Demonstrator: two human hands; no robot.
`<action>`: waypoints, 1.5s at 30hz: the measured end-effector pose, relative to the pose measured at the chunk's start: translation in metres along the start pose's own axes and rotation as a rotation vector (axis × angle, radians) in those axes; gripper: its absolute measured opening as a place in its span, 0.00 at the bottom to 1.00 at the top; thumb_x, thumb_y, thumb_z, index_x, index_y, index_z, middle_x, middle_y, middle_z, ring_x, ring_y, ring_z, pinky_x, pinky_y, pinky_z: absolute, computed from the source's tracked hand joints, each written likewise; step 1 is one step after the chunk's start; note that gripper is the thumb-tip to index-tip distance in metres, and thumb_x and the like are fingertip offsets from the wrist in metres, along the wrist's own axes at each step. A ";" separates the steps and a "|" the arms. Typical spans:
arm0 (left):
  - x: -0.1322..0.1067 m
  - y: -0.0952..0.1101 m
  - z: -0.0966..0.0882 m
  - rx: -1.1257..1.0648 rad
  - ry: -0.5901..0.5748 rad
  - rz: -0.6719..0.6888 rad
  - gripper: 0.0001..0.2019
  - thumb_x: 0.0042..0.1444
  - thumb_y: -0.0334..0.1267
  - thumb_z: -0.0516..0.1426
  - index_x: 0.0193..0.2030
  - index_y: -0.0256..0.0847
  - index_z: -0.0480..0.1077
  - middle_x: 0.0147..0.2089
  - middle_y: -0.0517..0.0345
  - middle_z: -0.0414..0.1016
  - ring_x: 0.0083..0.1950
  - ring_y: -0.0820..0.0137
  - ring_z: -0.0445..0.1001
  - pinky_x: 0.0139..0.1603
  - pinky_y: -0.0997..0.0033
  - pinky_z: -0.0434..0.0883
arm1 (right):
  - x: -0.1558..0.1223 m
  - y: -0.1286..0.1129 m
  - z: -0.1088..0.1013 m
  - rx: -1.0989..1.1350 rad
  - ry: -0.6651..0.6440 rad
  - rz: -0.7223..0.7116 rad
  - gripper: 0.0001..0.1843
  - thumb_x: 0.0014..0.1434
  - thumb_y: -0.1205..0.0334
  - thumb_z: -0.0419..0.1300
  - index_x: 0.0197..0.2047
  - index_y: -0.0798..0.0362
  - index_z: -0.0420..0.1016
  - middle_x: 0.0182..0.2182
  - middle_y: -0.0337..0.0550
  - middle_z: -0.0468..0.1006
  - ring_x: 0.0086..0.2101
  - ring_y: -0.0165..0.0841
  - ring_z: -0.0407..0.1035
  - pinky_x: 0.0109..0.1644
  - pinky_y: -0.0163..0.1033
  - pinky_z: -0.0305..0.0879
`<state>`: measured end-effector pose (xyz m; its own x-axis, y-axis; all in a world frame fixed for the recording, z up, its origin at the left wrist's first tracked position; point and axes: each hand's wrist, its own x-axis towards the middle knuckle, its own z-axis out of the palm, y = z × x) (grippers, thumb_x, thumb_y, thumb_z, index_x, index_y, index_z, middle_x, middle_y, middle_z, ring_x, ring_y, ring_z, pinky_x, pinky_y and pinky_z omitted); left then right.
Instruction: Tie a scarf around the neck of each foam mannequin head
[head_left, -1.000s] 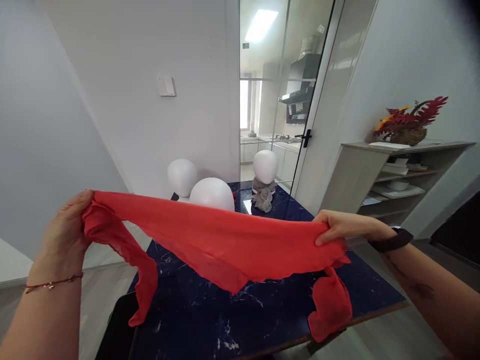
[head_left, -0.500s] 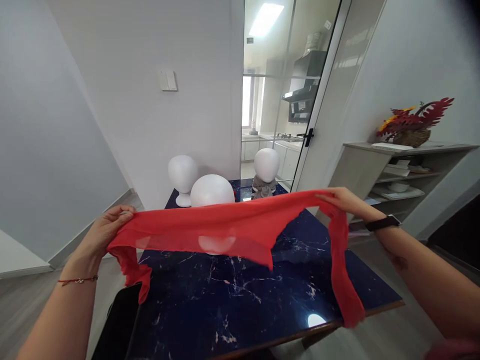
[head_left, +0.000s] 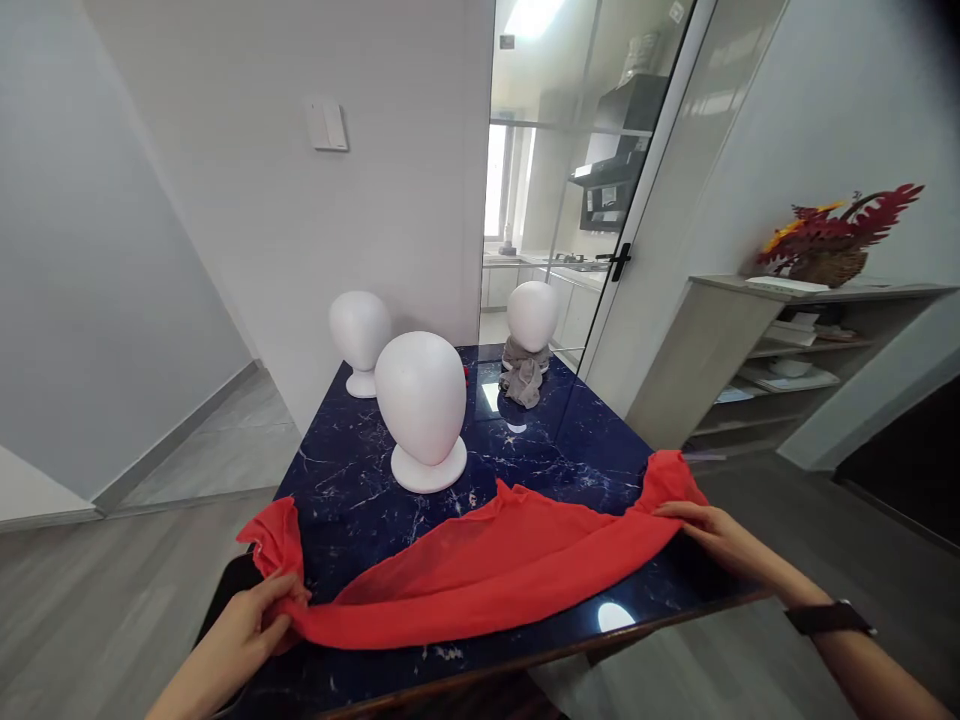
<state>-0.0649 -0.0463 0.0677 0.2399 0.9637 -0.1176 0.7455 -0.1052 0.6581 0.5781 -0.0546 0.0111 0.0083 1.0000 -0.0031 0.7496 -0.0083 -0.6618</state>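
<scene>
"At the near edge of the table [head_left: 352, 460], what does the head view show?"

"My left hand [head_left: 251, 625] and right hand [head_left: 712, 535] each pinch the red cloth [head_left: 480, 585] near an end, this side of the nearest white head form [head_left: 421, 395]. Whether it touches the table, I can't quite tell."

"Which step?"

"Spreading it, I'd judge; next calls for even tension."

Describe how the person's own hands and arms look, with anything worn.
The left hand and right hand are ungloved, with no sleeve in view. A black, watch-like band circles the right wrist; nothing worn shows on the visible left arm.
</scene>
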 end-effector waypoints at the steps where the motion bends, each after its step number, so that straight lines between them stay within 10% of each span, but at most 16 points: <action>1: -0.001 -0.004 0.005 0.002 -0.006 0.001 0.07 0.47 0.40 0.52 0.27 0.44 0.71 0.32 0.58 0.77 0.36 0.63 0.75 0.39 0.69 0.70 | -0.005 0.002 0.003 0.030 0.007 0.033 0.17 0.52 0.48 0.53 0.34 0.46 0.79 0.39 0.51 0.79 0.42 0.51 0.71 0.50 0.54 0.66; 8: 0.027 -0.020 0.000 0.101 0.214 0.043 0.13 0.55 0.45 0.47 0.35 0.44 0.69 0.35 0.58 0.77 0.37 0.65 0.75 0.40 0.71 0.70 | 0.023 -0.018 0.007 -0.085 0.161 0.060 0.17 0.56 0.54 0.44 0.26 0.49 0.71 0.29 0.47 0.77 0.33 0.45 0.70 0.42 0.49 0.65; 13: 0.046 -0.012 0.019 0.444 0.422 -0.151 0.18 0.56 0.42 0.46 0.49 0.37 0.67 0.45 0.45 0.76 0.45 0.56 0.75 0.48 0.56 0.69 | 0.059 -0.027 0.033 -0.364 0.346 0.078 0.15 0.54 0.62 0.49 0.40 0.52 0.74 0.43 0.54 0.76 0.48 0.49 0.66 0.56 0.55 0.55; 17: 0.038 0.015 0.045 0.771 0.700 -0.041 0.20 0.59 0.39 0.46 0.56 0.37 0.64 0.61 0.36 0.63 0.60 0.45 0.62 0.60 0.42 0.57 | 0.059 -0.068 0.068 -0.260 0.446 -0.127 0.20 0.58 0.62 0.50 0.54 0.50 0.69 0.56 0.52 0.66 0.56 0.51 0.57 0.61 0.60 0.43; 24: 0.045 0.039 0.104 0.513 0.229 0.423 0.26 0.60 0.42 0.49 0.66 0.46 0.54 0.65 0.51 0.61 0.66 0.57 0.57 0.64 0.46 0.57 | 0.034 -0.164 0.137 -0.231 -0.228 -0.637 0.34 0.58 0.47 0.56 0.65 0.43 0.54 0.62 0.44 0.61 0.61 0.43 0.53 0.66 0.55 0.42; 31: 0.049 0.029 0.120 0.459 -0.035 0.324 0.33 0.56 0.28 0.45 0.69 0.46 0.44 0.70 0.58 0.51 0.70 0.64 0.46 0.68 0.49 0.49 | 0.049 -0.164 0.162 -0.403 -0.063 -0.592 0.18 0.62 0.68 0.49 0.54 0.51 0.68 0.53 0.48 0.72 0.54 0.39 0.63 0.60 0.51 0.55; 41: 0.044 0.053 0.108 0.330 -0.056 0.241 0.37 0.54 0.41 0.53 0.69 0.39 0.43 0.70 0.49 0.48 0.69 0.61 0.50 0.67 0.58 0.55 | 0.062 -0.163 0.156 0.008 0.134 -0.389 0.10 0.61 0.69 0.43 0.40 0.52 0.63 0.33 0.42 0.73 0.34 0.34 0.68 0.39 0.39 0.63; 45: 0.049 0.068 0.126 0.447 -0.002 0.203 0.33 0.52 0.29 0.48 0.67 0.36 0.52 0.65 0.47 0.60 0.65 0.59 0.58 0.62 0.55 0.58 | 0.058 -0.169 0.138 0.030 0.166 -0.475 0.10 0.59 0.70 0.43 0.36 0.52 0.63 0.30 0.41 0.71 0.31 0.32 0.67 0.36 0.36 0.60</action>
<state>0.0759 -0.0369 0.0129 0.4090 0.9123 -0.0215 0.8772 -0.3866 0.2846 0.3603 0.0055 0.0196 -0.2222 0.8795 0.4209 0.6769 0.4498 -0.5826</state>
